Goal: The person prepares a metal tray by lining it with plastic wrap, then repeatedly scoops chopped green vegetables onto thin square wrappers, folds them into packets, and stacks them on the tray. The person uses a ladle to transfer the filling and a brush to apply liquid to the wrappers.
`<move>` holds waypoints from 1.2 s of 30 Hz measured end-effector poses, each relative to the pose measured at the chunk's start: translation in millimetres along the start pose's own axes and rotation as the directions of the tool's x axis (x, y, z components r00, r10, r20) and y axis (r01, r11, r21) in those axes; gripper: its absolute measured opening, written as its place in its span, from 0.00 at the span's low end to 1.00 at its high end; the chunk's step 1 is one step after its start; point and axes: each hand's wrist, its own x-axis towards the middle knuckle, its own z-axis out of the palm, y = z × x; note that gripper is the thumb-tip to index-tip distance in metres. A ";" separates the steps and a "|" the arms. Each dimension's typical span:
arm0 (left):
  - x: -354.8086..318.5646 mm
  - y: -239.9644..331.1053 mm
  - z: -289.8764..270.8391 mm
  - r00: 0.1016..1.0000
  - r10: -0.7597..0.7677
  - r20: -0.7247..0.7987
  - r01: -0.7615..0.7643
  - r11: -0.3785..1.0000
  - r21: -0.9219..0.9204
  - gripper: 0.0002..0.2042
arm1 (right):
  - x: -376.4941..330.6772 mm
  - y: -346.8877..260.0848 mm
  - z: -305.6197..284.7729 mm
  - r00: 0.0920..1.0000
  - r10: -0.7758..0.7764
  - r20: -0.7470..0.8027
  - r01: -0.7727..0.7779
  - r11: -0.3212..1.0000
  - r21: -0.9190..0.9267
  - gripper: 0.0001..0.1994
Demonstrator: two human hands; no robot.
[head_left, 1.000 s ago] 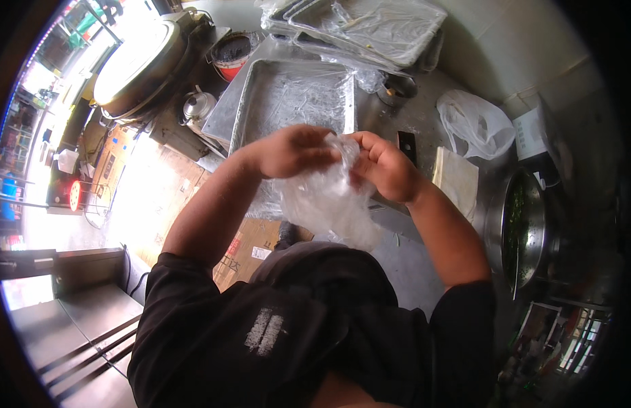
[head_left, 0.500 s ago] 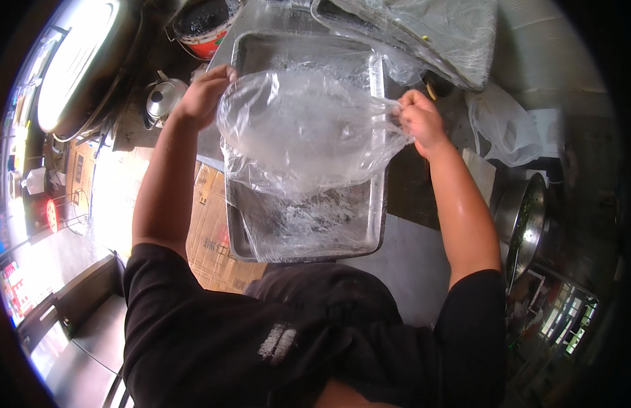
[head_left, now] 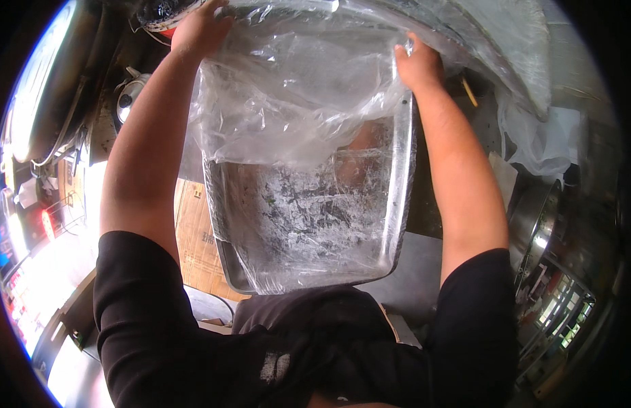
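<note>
A shallow metal tray (head_left: 405, 204) lies in front of me, its near end close to my lap. White smears mark its bottom, and thin clear film clings to its left and near sides. A clear plastic bag (head_left: 288, 95) is spread in wrinkled folds across the far half. My left hand (head_left: 202, 32) is closed on the bag at the far left corner, its fingertips partly hidden. At the far right, my right hand (head_left: 420, 64) holds the bag's edge beside the tray rim, thumb and forefinger showing.
Beyond the right hand stands another film-covered tray (head_left: 512, 47). A kettle (head_left: 129, 95) and a dark-filled bucket (head_left: 167, 15) are at the left. A white plastic bag (head_left: 543, 143) and a metal bowl (head_left: 536, 217) sit at the right. Cardboard (head_left: 196, 238) lies below left.
Both hands have moved away from me, carrying the plastic bag toward the tray's far end. More of the tray's near half shows, and the tray looks larger. The whole view has shifted.
</note>
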 end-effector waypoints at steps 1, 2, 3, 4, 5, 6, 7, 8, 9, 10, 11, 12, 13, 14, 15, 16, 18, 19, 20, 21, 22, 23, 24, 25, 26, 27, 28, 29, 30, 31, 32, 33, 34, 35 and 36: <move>2.0 1.9 0.2 1.000 0.015 0.017 -0.015 1.000 -0.001 0.21 | 8.3 1.8 2.7 0.999 0.024 0.044 -0.022 0.999 -0.035 0.27; 4.2 4.1 -0.2 0.994 -0.040 0.100 0.042 0.999 -0.028 0.21 | 14.8 3.9 6.0 0.997 0.042 0.070 -0.038 0.998 -0.058 0.27; 7.6 6.5 -0.1 0.979 -0.092 0.181 0.102 0.994 -0.050 0.21 | 22.5 7.2 7.6 0.989 0.091 0.113 -0.079 0.991 -0.110 0.27; 10.8 8.2 1.5 0.954 -0.142 0.264 0.165 0.984 -0.067 0.21 | 28.0 11.0 10.0 0.974 0.154 0.164 -0.131 0.981 -0.145 0.28; 13.6 9.0 5.0 0.951 -0.160 0.266 0.179 0.983 -0.049 0.18 | 34.0 16.8 10.6 0.956 0.206 0.209 -0.165 0.966 -0.199 0.30; 15.8 7.7 10.1 0.947 -0.179 0.268 0.194 0.981 -0.032 0.16 | 37.2 22.7 12.6 0.958 0.179 0.226 -0.143 0.975 -0.169 0.30; 17.4 3.8 16.6 0.943 -0.196 0.268 0.207 0.978 -0.015 0.14 | 39.9 30.5 13.0 0.966 0.131 0.221 -0.111 0.989 -0.099 0.31; 18.5 -2.7 22.7 0.977 0.034 0.212 -0.081 0.973 0.217 0.13 | 41.6 36.8 15.4 0.978 0.098 0.185 -0.090 0.995 -0.051 0.32; 20.2 -10.4 29.9 0.939 0.272 0.211 -0.340 0.830 0.441 0.13 | 42.9 43.5 16.8 0.982 0.082 0.172 -0.081 0.997 -0.013 0.34; 21.8 -18.0 37.1 0.834 0.483 0.266 -0.531 0.571 0.626 0.12 | 44.8 47.9 19.5 0.973 0.106 0.207 -0.109 0.994 0.006 0.34; 22.2 -24.1 44.1 0.848 0.484 0.214 -0.517 0.668 0.535 0.11 | 45.8 52.2 21.1 0.958 0.139 0.251 -0.146 0.989 0.012 0.35; 22.9 -29.1 48.7 0.863 0.478 0.163 -0.498 0.751 0.434 0.10 | 47.0 54.5 22.8 0.935 0.184 0.304 -0.201 0.979 0.025 0.36; 25.2 -32.5 50.5 0.878 0.464 0.115 -0.475 0.819 0.323 0.09 | 47.5 56.0 23.9 0.920 0.202 0.336 -0.246 0.965 0.092 0.36; 30.0 -34.3 49.1 0.960 0.207 0.186 -0.221 0.974 0.057 0.11 | 48.4 56.2 24.1 0.898 0.229 0.376 -0.309 0.936 0.167 0.36; 36.6 -35.0 43.3 0.947 -0.037 0.319 0.099 0.979 -0.180 0.14 | 48.7 55.4 24.1 0.878 0.272 0.393 -0.384 0.891 0.240 0.37; 41.8 -33.8 36.3 0.842 -0.228 0.489 0.429 0.833 -0.349 0.18 | 48.9 54.4 22.6 0.873 0.250 0.419 -0.381 0.886 0.264 0.36; 39.2 -25.8 28.3 0.800 -0.271 0.536 0.540 0.714 -0.446 0.15 | 48.1 51.7 18.4 0.869 0.230 0.439 -0.392 0.861 0.325 0.36; 37.0 -20.6 24.8 0.778 -0.295 0.555 0.589 0.649 -0.481 0.15 | 47.8 50.4 15.8 0.840 0.258 0.477 -0.448 0.826 0.343 0.36; 33.7 -15.4 22.1 0.754 -0.316 0.576 0.634 0.579 -0.512 0.15 | 47.4 49.7 12.4 0.813 0.262 0.520 -0.490 0.790 0.368 0.36; 29.4 -11.7 19.6 0.721 -0.348 0.599 0.678 0.532 -0.508 0.15 | 46.8 49.0 9.2 0.779 0.258 0.571 -0.533 0.751 0.389 0.36; 23.9 -9.2 16.6 0.685 -0.377 0.624 0.720 0.481 -0.500 0.15 | 45.8 48.7 5.7 0.760 0.252 0.598 -0.565 0.710 0.419 0.36; 19.0 -6.7 14.5 0.647 -0.401 0.648 0.758 0.428 -0.492 0.15 | 44.0 48.4 2.3 0.738 0.239 0.631 -0.597 0.667 0.446 0.35; 12.8 -6.3 10.0 0.654 -0.349 0.671 0.752 0.391 -0.530 0.16 | 40.5 48.2 -1.7 0.720 0.216 0.659 -0.629 0.605 0.489 0.35; 6.0 -8.3 1.6 0.663 -0.296 0.688 0.745 0.351 -0.567 0.16 | 34.8 47.6 -5.8 0.738 0.202 0.644 -0.612 0.602 0.512 0.34; 0.4 -7.8 -4.9 0.671 -0.242 0.701 0.738 0.308 -0.600 0.17 | 25.5 46.9 -10.4 0.759 0.183 0.625 -0.597 0.581 0.554 0.33; -11.1 -6.1 -10.6 0.691 -0.286 0.664 0.721 0.342 -0.602 0.21 | 13.8 45.9 -15.8 0.772 0.180 0.609 -0.593 0.549 0.590 0.32; -27.4 -6.1 -19.9 0.735 -0.293 0.611 0.677 0.362 -0.641 0.24 | -0.9 43.0 -19.8 0.875 0.202 0.440 -0.455 0.657 0.601 0.31; -47.2 -5.5 -30.7 0.766 -0.311 0.563 0.643 0.368 -0.672 0.27 | -20.5 39.5 -23.7 0.942 0.215 0.258 -0.328 0.751 0.573 0.31; -70.5 -3.9 -41.8 0.795 -0.326 0.512 0.606 0.376 -0.701 0.29 | -42.7 36.3 -28.9 0.967 0.239 0.087 -0.249 0.827 0.504 0.30; -97.8 -1.1 -52.8 0.815 -0.348 0.463 0.575 0.388 -0.721 0.29 | -63.8 35.1 -38.0 0.973 0.191 0.133 -0.227 0.899 0.374 0.28; -125.1 3.2 -62.7 0.853 -0.335 0.401 0.515 0.415 -0.750 0.29 | -91.5 30.4 -40.5 0.992 -0.080 -0.097 0.104 0.955 0.278 0.26; -151.6 8.9 -70.2 0.827 -0.389 0.406 0.550 0.406 -0.730 0.29 | -114.9 25.2 -43.0 0.948 -0.283 -0.147 0.311 0.923 0.227 0.26; -178.0 16.4 -75.4 0.831 -0.396 0.390 0.543 0.425 -0.724 0.29 | -134.6 19.4 -43.9 0.873 -0.458 -0.168 0.483 0.860 0.168 0.27; -202.5 24.7 -77.9 0.806 -0.409 0.428 0.582 0.409 -0.703 0.30 | -149.7 12.7 -41.8 0.888 -0.454 -0.074 0.459 0.863 0.209 0.27; -223.4 32.1 -79.5 0.784 -0.418 0.459 0.613 0.409 -0.676 0.31 | -164.2 8.1 -41.5 0.859 -0.511 -0.014 0.498 0.830 0.252 0.27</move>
